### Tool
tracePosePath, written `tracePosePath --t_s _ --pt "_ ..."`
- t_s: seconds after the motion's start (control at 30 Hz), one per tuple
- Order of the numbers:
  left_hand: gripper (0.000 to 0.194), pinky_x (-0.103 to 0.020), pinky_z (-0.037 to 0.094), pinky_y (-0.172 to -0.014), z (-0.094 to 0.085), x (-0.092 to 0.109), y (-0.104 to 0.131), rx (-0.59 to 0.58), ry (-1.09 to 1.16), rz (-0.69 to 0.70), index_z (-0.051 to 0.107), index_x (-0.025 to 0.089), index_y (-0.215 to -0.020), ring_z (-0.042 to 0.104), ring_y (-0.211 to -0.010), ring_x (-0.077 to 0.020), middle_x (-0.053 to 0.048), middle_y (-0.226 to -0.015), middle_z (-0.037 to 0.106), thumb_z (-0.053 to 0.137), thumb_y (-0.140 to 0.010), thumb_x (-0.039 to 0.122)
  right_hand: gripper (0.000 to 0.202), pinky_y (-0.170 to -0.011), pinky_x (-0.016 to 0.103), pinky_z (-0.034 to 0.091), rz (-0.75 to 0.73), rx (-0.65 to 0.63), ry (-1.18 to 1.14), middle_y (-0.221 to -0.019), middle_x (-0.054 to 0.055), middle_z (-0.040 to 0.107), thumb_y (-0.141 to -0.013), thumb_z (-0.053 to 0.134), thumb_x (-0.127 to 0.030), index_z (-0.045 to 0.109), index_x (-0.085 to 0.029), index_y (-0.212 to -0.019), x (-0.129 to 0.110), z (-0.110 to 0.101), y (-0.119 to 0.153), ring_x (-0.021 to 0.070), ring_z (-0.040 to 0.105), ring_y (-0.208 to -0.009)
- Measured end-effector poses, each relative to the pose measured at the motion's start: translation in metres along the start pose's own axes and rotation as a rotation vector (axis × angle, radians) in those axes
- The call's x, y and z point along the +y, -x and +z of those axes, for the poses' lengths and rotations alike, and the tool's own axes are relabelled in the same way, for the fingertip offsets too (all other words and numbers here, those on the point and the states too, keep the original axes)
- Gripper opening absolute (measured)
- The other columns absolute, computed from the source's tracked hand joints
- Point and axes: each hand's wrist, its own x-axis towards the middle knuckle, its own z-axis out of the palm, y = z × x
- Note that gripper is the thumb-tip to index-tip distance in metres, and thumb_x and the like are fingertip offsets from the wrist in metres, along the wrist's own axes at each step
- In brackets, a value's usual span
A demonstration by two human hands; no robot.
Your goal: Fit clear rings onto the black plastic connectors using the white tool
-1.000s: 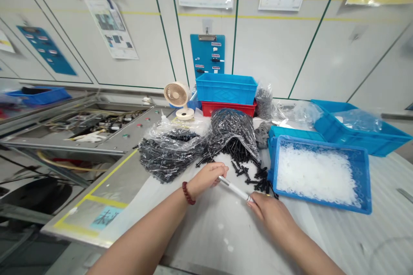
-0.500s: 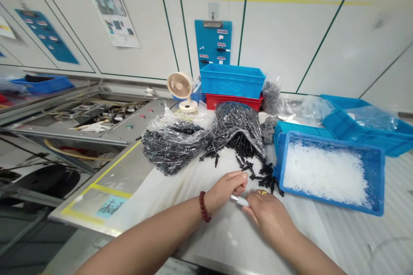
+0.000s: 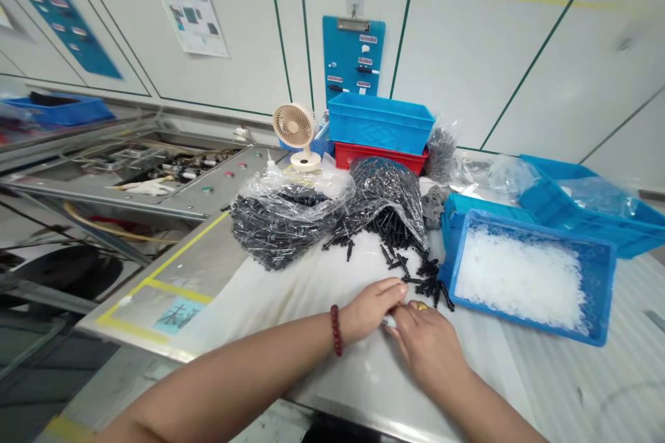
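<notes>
My left hand [image 3: 375,308], with a dark red bead bracelet at the wrist, is closed over the table, fingertips pinched. What it holds, if anything, is hidden. Against its fingertips rests my right hand [image 3: 430,340], with a gold ring on one finger. It is closed around a slim white and silver tool [image 3: 388,321]; only a short piece shows between the hands. Just beyond my fingers lie loose black ribbed plastic parts [image 3: 429,279], spilling from an open clear bag [image 3: 387,187] of the same parts.
A second bag of black parts [image 3: 280,228] lies left of the first. To the right a blue bin [image 3: 530,336] holds many small white rings. Behind stand a beige fan [image 3: 294,126], a blue bin [image 3: 379,124] on a red bin [image 3: 349,156], and more blue bins [image 3: 555,169].
My hands have come together, and my right hand has moved slightly left and up. The tool, plainly visible between them before, is now mostly covered. The head view has shifted a little.
</notes>
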Motion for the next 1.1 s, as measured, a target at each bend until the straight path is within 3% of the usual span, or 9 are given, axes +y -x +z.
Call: tracePosePath --t_s 0.2,0.4,0.47,0.57,0.67,0.73,0.83,0.97,1.1 --pt "0.033 -0.024 0.032 -0.056 0.003 -0.002 0.0 0.079 -0.276 0.082 0.035 0.017 -0.064 0.036 -0.058 -0.0106 0.004 -0.06 0.036 0.036 -0.085 0.042 0.027 -0.056 0.029 0.031 0.01 0.043 0.082 -0.058 0.005 0.06 -0.089 0.041 -0.022 0.058 -0.016 -0.07 0.0 0.007 -0.001 0.0174 0.054 -0.056" --pt "0.027 -0.025 0.031 -0.058 -0.003 0.01 0.004 0.099 -0.822 0.167 0.041 0.017 -0.066 0.042 -0.059 -0.0129 0.002 -0.061 0.045 0.035 -0.088 0.032 0.019 -0.054 0.026 0.033 0.159 -0.138 0.032 -0.061 0.003 0.063 -0.086 0.05 -0.025 0.059 -0.017 -0.071 0.009 0.002 -0.003 0.016 0.058 -0.058" --pt "0.024 -0.024 0.03 -0.057 -0.007 0.011 0.004 0.093 -0.826 0.147 0.043 0.018 -0.067 0.044 -0.059 -0.013 0.002 -0.061 0.047 0.037 -0.087 0.03 0.011 -0.056 0.025 0.035 0.186 -0.171 -0.029 -0.069 0.003 0.065 -0.084 0.053 -0.025 0.061 -0.018 -0.081 0.014 -0.002 -0.003 0.0163 0.06 -0.063" --pt "0.025 -0.023 0.029 -0.054 -0.02 0.011 -0.001 0.147 -0.774 0.102 0.041 0.017 -0.063 0.042 -0.057 -0.0123 0.003 -0.057 0.043 0.04 -0.084 0.031 0.017 -0.059 0.025 0.038 0.216 -0.194 -0.074 -0.083 0.004 0.067 -0.084 0.052 -0.026 0.059 -0.02 -0.098 0.023 -0.007 -0.001 0.017 0.061 -0.07" --pt "0.03 -0.022 0.029 -0.053 -0.035 0.013 -0.006 0.203 -0.715 0.09 0.036 0.018 -0.059 0.038 -0.056 -0.0115 0.004 -0.055 0.038 0.04 -0.082 0.036 0.015 -0.057 0.024 0.036 0.222 -0.244 -0.04 -0.079 0.003 0.067 -0.088 0.047 -0.025 0.061 -0.021 -0.09 0.028 -0.011 -0.001 0.0161 0.06 -0.069" --pt "0.032 -0.022 0.029 -0.053 -0.042 0.015 -0.007 0.171 -0.65 0.059 0.037 0.018 -0.059 0.037 -0.055 -0.0112 0.004 -0.055 0.037 0.037 -0.082 0.04 0.018 -0.056 0.024 0.033 0.213 -0.273 0.01 -0.074 0.002 0.065 -0.089 0.045 -0.024 0.06 -0.02 -0.081 0.028 -0.013 -0.002 0.0156 0.058 -0.067" --pt "0.039 -0.022 0.03 -0.052 -0.042 0.018 -0.005 0.092 -0.582 -0.011 0.043 0.017 -0.061 0.036 -0.052 -0.0111 0.004 -0.052 0.036 0.031 -0.084 0.046 0.018 -0.055 0.026 0.031 0.18 -0.288 0.078 -0.071 0.003 0.063 -0.089 0.046 -0.024 0.059 -0.019 -0.077 0.024 -0.012 -0.003 0.0164 0.057 -0.066" --pt "0.042 -0.022 0.03 -0.053 -0.033 0.015 0.0 0.013 -0.631 0.001 0.045 0.015 -0.057 0.037 -0.053 -0.0106 0.004 -0.051 0.037 0.033 -0.083 0.046 0.022 -0.056 0.028 0.03 0.11 -0.27 0.1 -0.067 0.003 0.061 -0.09 0.045 -0.027 0.057 -0.018 -0.074 0.018 -0.009 -0.004 0.0182 0.057 -0.066" --pt "0.038 -0.022 0.03 -0.052 -0.029 0.01 0.0 0.007 -0.637 -0.031 0.045 0.016 -0.058 0.036 -0.051 -0.0108 0.004 -0.049 0.038 0.034 -0.083 0.042 0.028 -0.057 0.028 0.029 0.077 -0.234 0.107 -0.062 0.004 0.059 -0.092 0.04 -0.029 0.055 -0.018 -0.07 0.014 -0.008 -0.002 0.0183 0.056 -0.064"
